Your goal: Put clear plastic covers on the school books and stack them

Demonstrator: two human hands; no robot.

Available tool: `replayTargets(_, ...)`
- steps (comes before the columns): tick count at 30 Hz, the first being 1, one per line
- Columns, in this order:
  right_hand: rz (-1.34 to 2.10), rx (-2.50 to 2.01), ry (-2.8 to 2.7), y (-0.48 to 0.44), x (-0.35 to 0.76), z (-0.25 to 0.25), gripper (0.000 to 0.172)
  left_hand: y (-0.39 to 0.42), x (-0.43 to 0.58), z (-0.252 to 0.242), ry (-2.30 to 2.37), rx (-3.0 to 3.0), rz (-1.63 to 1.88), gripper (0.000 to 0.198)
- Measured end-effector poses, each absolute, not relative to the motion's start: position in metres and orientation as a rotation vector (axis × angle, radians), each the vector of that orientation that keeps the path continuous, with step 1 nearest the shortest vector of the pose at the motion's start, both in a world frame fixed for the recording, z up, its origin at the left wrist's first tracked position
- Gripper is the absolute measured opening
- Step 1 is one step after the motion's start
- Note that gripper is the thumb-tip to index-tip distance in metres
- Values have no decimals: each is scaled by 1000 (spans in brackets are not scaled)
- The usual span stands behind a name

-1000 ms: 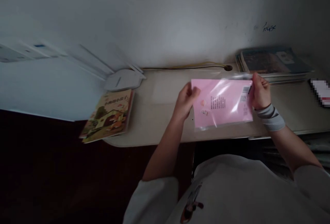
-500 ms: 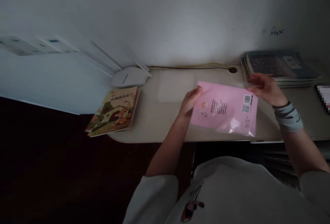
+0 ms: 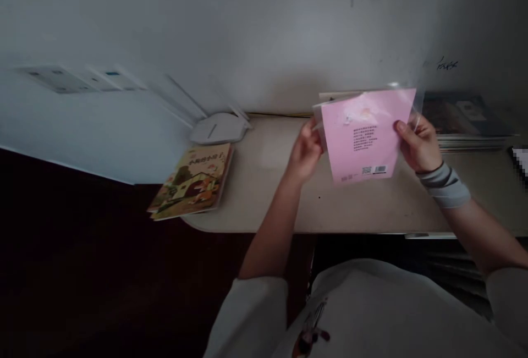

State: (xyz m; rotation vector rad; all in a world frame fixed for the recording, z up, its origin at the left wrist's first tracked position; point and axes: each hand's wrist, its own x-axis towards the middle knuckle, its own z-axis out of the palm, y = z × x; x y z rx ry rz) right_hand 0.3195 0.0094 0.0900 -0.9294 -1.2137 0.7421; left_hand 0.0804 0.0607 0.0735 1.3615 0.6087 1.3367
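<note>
A pink book (image 3: pixel 371 132) in a clear plastic sleeve (image 3: pixel 417 99) is held up above the desk, its printed back with a barcode turned toward me. My right hand (image 3: pixel 418 141) grips its right edge, thumb on the pink cover and fingers behind. At the left edge is my left hand (image 3: pixel 306 149), fingers curled around the side of the sleeve; its fingertips are partly hidden. The sleeve's clear film stands out past the book at the upper corners. A pale page or cover edge shows behind the top left.
Picture books (image 3: pixel 192 182) overhang the left end of the desk (image 3: pixel 256 198). Behind them stands a white router (image 3: pixel 218 128) with antennas. A stack of books (image 3: pixel 470 121) lies at the back right, partly covered by my right hand. A wall rises behind.
The pink book has been turned upright and lifted, its barcode now at the bottom. My right hand has shifted from the top corner to the book's right edge.
</note>
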Motion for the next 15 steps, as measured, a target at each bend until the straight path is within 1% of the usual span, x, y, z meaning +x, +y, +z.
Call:
replayTargets(3, 772, -933, -1145, 9, 320, 53, 35, 49, 96, 48, 776, 1439, 1535, 57)
replayTargets(6, 854, -965, -1175, 6, 330, 31, 37, 41, 106, 33, 907, 1469, 1687, 41)
replayTargets(11, 701, -1083, -1377, -1, 358, 34, 49, 35, 109, 37, 894, 1460, 1659, 39)
replayTargets(15, 772, -1091, -1442, -3, 363, 34, 56, 31, 113, 38, 876, 1366, 1589, 38)
